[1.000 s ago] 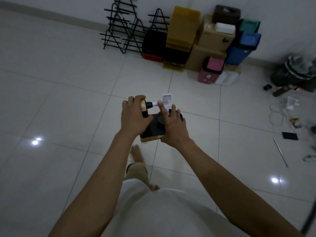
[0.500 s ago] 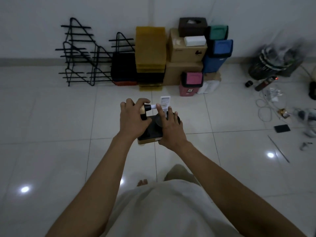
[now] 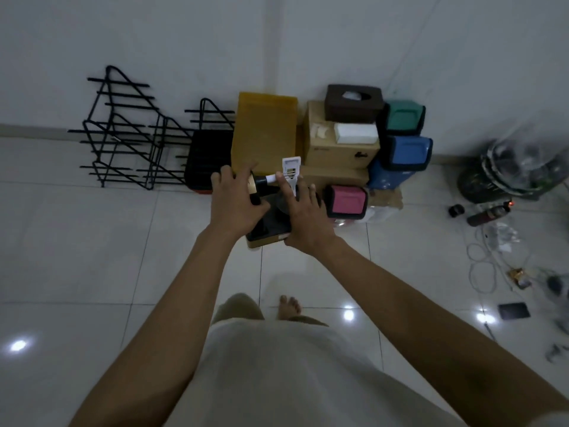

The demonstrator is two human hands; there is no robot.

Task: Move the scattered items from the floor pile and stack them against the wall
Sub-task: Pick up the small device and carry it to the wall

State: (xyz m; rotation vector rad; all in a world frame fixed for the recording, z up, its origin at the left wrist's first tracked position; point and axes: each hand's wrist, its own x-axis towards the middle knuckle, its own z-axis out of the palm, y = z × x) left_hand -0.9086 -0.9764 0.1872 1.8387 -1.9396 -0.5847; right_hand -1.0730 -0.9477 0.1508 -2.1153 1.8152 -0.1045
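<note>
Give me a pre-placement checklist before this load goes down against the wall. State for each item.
1. Left hand grips the black-and-gold piece: ok.
2. Right hand steadies the black tray; its fingers lie mostly straight: ok.
3. White clip secure on top: cannot tell; it sticks up loosely.
4. Free spot in the stack: cannot tell; the hands hide the floor before the yellow bin and boxes.
5. Pink bin close beside the load, may be bumped: not ok.
6. Floor ahead of the foot: ok.

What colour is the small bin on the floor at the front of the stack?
Pink, with a black frame, seen in the head view.
</note>
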